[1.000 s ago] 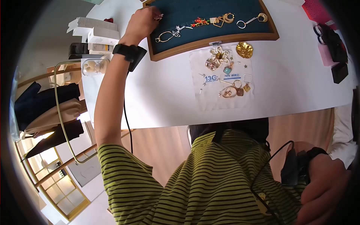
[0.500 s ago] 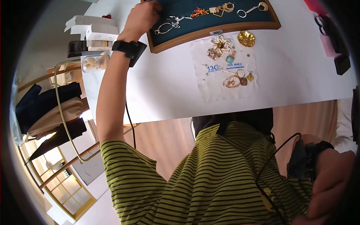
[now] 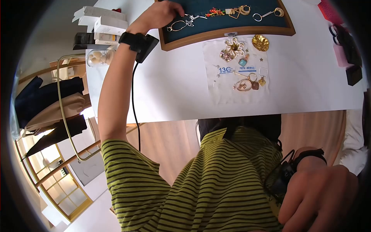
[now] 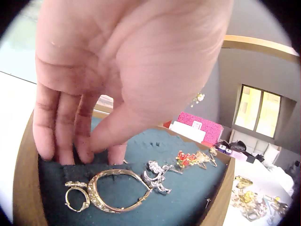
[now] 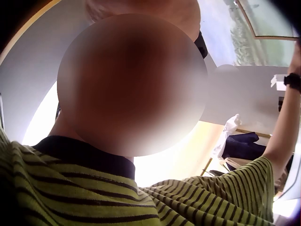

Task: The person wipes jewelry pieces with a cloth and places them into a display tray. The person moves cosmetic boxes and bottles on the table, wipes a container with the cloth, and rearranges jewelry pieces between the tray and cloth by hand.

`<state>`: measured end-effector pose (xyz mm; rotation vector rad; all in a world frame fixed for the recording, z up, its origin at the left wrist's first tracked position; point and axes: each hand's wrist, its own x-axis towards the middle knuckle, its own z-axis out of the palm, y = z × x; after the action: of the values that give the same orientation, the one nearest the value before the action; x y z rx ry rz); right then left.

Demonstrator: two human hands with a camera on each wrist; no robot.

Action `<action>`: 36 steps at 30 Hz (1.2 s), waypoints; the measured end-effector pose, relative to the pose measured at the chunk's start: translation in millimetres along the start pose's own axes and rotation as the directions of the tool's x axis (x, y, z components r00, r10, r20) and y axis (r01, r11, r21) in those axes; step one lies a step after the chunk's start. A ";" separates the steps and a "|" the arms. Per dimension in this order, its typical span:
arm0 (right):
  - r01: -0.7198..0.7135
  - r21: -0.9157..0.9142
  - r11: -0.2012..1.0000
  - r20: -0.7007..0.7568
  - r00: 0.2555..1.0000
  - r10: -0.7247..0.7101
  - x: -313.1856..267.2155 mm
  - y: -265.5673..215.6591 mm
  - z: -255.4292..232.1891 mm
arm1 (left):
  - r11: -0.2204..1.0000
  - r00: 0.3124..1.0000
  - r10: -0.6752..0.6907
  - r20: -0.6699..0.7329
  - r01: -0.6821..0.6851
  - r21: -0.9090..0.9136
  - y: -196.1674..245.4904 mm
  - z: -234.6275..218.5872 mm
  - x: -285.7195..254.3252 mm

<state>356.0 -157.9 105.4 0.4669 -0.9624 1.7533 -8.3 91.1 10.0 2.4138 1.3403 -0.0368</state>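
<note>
The left hand point(image 3: 164, 14) reaches over the back left part of a wooden tray point(image 3: 228, 33). Up close in the left wrist view, the left hand's fingers point(image 4: 66, 127) point down onto the dark green lining point(image 4: 164, 202), with the thumb close beside them; no piece shows between them. Nearest are a gold oval hoop point(image 4: 96, 200), a small gold ring-shaped piece point(image 4: 86, 203) and a silver piece point(image 4: 153, 179). Low at the right of the head view, the right hand point(image 3: 319, 195) hangs loosely bent, away from the table; its palm is hidden and nothing held shows.
Red beaded jewelry point(image 3: 215, 12) and gold pieces point(image 3: 244, 10) lie farther right in the tray. In front, a white cloth point(image 3: 214, 94) bears several pieces, including a flower brooch point(image 3: 234, 47). White boxes point(image 3: 110, 25) stand left; a pink case point(image 3: 341, 56) lies right.
The left hand has shifted right over the tray, and the pinkish piece seen at its fingertips a second ago is out of sight. The right hand has moved inward, toward the striped shirt.
</note>
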 end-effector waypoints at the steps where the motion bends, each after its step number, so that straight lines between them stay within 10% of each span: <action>1: -0.005 0.004 1.000 -0.003 1.000 0.005 7.4 8.7 4.9 | 0.998 0.999 0.032 -0.001 -0.032 -0.047 0.8 -1.3 1.1; 7: -0.053 0.039 0.998 0.005 0.999 0.053 -29.4 -35.1 2.4 | 0.961 0.990 -0.112 0.087 0.130 -0.243 5.0 -4.3 4.9; 19: -0.105 0.116 0.988 -0.022 0.994 0.108 -33.0 -50.8 -7.7 | 0.977 0.982 0.165 0.090 -0.150 -0.152 1.2 1.7 21.3; 24: -0.136 0.147 0.980 0.002 0.991 0.137 -46.4 -56.8 -10.4 | 0.968 0.992 0.089 0.093 -0.064 -0.242 3.0 3.7 21.6; 36: -0.199 0.240 0.950 0.004 0.979 0.204 -36.6 -53.0 -17.9 | 1.000 0.993 0.030 0.113 -0.030 -0.001 16.0 -5.3 19.2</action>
<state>420.9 -158.2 89.4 0.5167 -0.8097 2.0694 14.5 100.9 16.0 2.3941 1.2535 -0.1631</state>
